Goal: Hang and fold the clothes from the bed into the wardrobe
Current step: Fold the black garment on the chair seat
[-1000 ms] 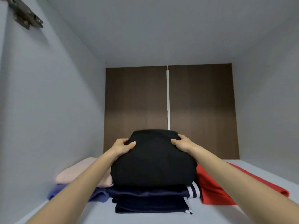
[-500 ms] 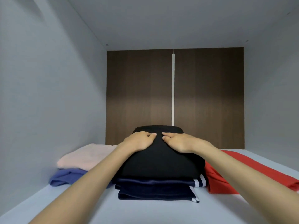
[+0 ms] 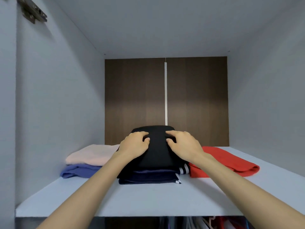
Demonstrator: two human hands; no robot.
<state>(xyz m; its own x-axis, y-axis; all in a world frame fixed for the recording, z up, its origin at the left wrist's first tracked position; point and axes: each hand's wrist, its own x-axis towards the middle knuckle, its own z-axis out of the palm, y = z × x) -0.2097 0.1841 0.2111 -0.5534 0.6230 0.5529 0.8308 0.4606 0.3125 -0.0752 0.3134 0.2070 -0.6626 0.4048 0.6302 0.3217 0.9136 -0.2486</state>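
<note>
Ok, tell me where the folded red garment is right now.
In the head view the red garment lies on the right side of the wardrobe shelf, next to the navy striped garment that sits under the black garment.

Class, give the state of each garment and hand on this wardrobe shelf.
black garment: folded, topping middle stack
navy striped garment: folded, under it
blue garment: folded, bottom left
pink garment: folded, on blue garment
red garment: folded, alone, right
left hand: fingers bent, on black garment
right hand: likewise
</note>
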